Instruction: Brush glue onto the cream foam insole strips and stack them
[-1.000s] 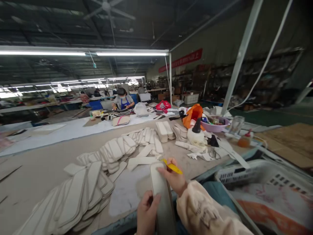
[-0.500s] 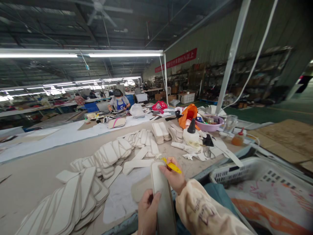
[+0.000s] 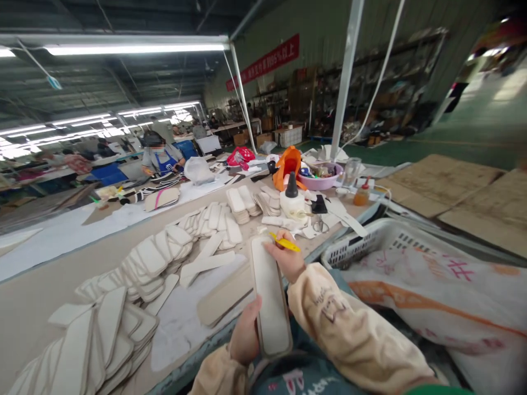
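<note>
Between my hands, tilted over the table's front edge, is a long pale panel (image 3: 269, 307) with rounded ends and a thin darker rim. My left hand (image 3: 246, 332) grips its left edge near the lower half. My right hand (image 3: 288, 258) is closed around a yellow tool (image 3: 287, 243), perhaps a brush or scraper, whose thin tip points left above the panel's far end; the thumb rests at the panel. Another pale panel (image 3: 226, 293) lies flat on white paper (image 3: 173, 334) just left of my hands. Fanned piles of similar panels (image 3: 102, 334) spread leftward and back.
A white bottle with a black nozzle (image 3: 292, 203) stands behind my right hand, near scissors (image 3: 320, 225), an orange bag (image 3: 287, 167) and a purple basin (image 3: 319, 181). At right sits a white basket (image 3: 349, 247) holding a printed sack (image 3: 436, 285). Across the table a person (image 3: 160, 159) works.
My view has swung right and downward, so the scene shifts left and up. The held panel now shows its full length, and my left hand grips it by the side edge.
</note>
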A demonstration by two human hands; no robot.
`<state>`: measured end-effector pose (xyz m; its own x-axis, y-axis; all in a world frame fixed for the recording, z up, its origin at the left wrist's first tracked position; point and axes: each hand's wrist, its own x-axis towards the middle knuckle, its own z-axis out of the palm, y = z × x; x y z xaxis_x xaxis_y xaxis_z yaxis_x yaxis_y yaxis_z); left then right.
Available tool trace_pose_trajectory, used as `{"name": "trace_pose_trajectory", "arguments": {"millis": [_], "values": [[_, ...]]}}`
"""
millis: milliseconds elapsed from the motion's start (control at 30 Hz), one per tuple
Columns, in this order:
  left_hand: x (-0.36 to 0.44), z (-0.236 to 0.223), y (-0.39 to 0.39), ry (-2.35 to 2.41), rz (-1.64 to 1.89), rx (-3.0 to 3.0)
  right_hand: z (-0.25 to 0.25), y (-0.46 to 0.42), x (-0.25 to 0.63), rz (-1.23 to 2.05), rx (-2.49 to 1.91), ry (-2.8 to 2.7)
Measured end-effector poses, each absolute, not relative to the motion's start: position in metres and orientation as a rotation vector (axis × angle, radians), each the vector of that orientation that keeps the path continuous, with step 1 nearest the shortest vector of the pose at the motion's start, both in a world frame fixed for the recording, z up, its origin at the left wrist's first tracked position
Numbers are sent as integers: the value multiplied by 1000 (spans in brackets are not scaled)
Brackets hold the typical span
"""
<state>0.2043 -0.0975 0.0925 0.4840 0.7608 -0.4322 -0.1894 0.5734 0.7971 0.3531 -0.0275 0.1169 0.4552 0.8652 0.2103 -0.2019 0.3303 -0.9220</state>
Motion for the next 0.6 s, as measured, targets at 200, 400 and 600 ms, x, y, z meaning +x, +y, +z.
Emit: {"name": "trace_pose_trajectory", "arguments": {"millis": [200,400,600], "values": [[209,74,-107,679,346,670,107,-20,387,694,-998,-722],[198,60,-109,737,281,737,96,-14,391,667,-1005,-680],[178,53,-106,762,319,774,90,-8,371,665,-1040,-705]]}}
